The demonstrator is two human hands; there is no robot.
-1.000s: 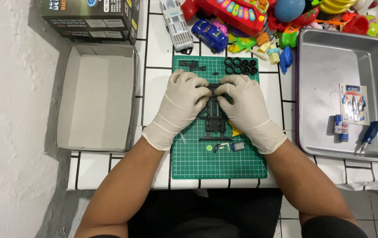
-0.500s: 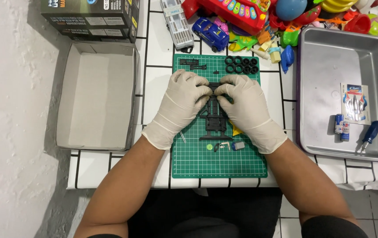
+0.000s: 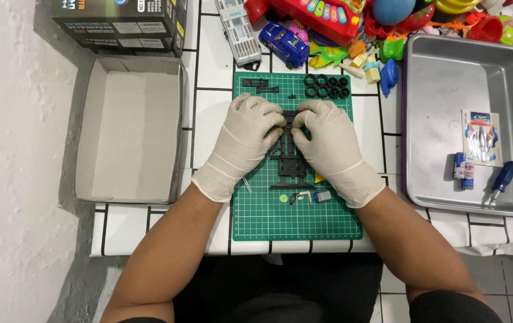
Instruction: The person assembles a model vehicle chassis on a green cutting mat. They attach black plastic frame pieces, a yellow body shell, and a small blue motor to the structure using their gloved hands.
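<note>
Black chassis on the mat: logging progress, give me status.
Left hand and right hand both gripping black chassis on green mat. Tyres loose above. Small parts below, nothing blocking.

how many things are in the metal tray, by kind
Inside the metal tray:
sticker sheet: 1
small batteries: 2
blue-handled screwdriver: 1
Total: 4

Both hands (image 3: 292,140) hide the black chassis's (image 3: 291,167) upper end.
</note>
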